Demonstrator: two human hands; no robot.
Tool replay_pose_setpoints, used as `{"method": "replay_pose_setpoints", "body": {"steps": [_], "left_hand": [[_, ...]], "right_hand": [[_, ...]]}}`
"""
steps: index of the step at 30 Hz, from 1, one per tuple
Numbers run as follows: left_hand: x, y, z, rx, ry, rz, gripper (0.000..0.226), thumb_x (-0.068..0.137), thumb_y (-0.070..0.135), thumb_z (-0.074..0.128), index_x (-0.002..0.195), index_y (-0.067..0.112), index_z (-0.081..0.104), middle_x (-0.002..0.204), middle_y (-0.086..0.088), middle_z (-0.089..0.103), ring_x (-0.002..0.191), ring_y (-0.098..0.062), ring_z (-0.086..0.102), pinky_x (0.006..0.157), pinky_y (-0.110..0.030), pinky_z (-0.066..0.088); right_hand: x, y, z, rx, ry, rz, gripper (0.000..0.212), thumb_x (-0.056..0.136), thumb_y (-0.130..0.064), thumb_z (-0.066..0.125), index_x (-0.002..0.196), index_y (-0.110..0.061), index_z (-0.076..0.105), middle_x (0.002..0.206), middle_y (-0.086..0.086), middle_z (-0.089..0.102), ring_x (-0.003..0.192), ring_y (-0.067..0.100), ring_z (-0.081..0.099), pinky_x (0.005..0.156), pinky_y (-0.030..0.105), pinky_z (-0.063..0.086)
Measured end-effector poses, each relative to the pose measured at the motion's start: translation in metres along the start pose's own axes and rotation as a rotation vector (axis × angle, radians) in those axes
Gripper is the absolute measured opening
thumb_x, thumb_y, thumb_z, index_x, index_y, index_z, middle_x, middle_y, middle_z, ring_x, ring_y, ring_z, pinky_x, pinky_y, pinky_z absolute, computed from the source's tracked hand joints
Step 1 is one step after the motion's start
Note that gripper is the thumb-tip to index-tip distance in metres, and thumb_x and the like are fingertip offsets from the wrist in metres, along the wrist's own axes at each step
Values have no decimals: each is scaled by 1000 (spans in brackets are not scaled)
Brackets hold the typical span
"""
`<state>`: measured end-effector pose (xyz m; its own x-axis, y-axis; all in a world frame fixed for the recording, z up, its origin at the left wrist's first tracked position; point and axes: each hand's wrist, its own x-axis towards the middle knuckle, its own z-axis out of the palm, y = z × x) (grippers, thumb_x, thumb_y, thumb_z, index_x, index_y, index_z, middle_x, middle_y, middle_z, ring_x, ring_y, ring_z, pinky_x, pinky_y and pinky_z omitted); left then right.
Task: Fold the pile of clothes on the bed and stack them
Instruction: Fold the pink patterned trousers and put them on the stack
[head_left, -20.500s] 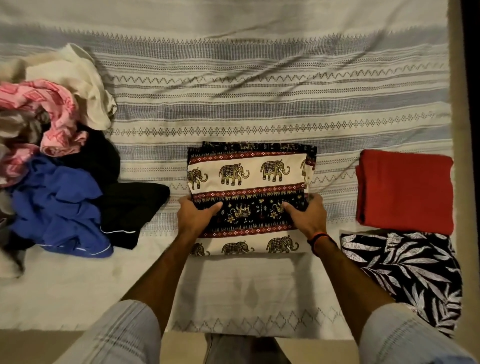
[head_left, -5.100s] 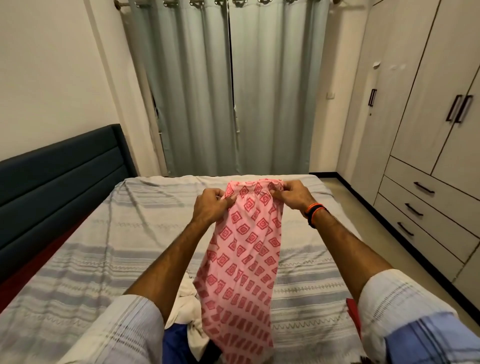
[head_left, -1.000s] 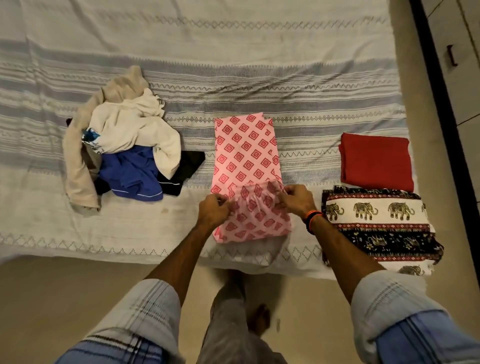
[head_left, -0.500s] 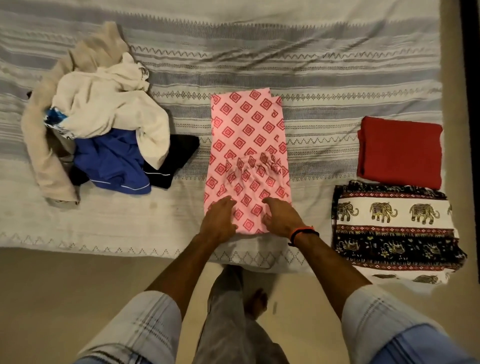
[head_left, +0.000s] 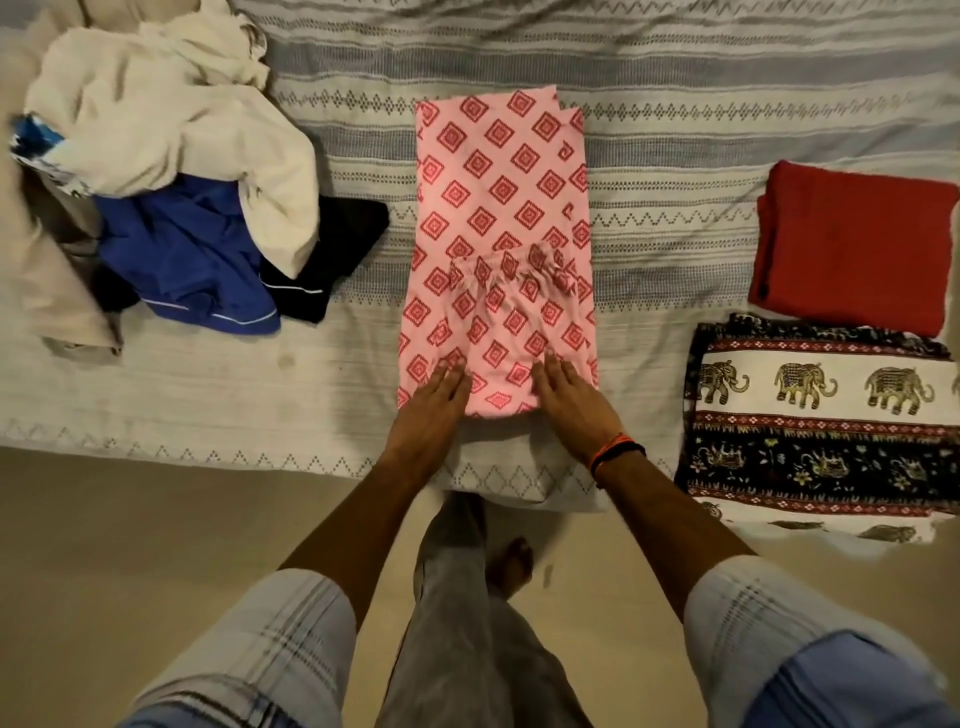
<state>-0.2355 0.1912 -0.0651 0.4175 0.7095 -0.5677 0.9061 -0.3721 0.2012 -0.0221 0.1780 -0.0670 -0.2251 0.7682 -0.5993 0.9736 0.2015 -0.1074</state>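
A pink garment with red diamonds (head_left: 498, 208) lies lengthwise on the striped bed (head_left: 675, 67), its near end folded up over the middle. My left hand (head_left: 434, 410) and my right hand (head_left: 571, 405) rest flat on the near folded edge, fingers stretched out, holding nothing. To the left sits the unfolded pile: a cream cloth (head_left: 171, 124), a blue garment (head_left: 182, 254) and a black one (head_left: 332, 260). On the right lie a folded red cloth (head_left: 852, 244) and a folded elephant-print cloth (head_left: 821, 415).
The bed's near edge runs across the view just behind my wrists, with beige floor (head_left: 156, 545) below it. My legs and a bare foot (head_left: 511, 561) stand close against the bed. Bare bedspread lies between the pink garment and each neighbour.
My hands laid the near end of the pink garment over its middle, let go of it, and came back to press flat on the near fold. The view moved closer.
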Motion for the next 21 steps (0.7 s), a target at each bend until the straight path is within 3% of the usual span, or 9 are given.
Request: {"method": "replay_pose_setpoints", "body": {"steps": [4,7,13,21], "left_hand": [[-8,0,-24,-40,-5,-21,65,97,7,47,155,18,18,163,-6,13,151,-24,9,118,-49,25],[-21,7,-49,-57,3,6,60,97,4,46,152,17,28,161,-6,23,149,-25,17,117,-48,29],[-70,29,-76,-53,18,18,57,94,1,50,147,19,40,151,-6,43,138,-24,40,112,-40,36],[-144,61,-67,-69,-17,-16,51,95,6,50,143,23,46,148,-5,46,132,-27,45,108,-35,37]], "right_hand": [[-8,4,-21,-15,38,-21,43,101,-8,41,143,0,35,147,24,41,129,35,50,99,45,48],[-25,5,-40,-45,46,-32,30,101,-10,41,130,-4,48,129,16,56,113,32,59,87,44,52],[-79,-3,-67,-93,38,-43,25,100,-11,42,120,-12,58,119,9,65,107,30,63,88,42,53],[-152,-15,-66,-80,19,-25,31,97,-9,45,124,-16,58,121,11,63,108,28,61,92,40,52]]}}
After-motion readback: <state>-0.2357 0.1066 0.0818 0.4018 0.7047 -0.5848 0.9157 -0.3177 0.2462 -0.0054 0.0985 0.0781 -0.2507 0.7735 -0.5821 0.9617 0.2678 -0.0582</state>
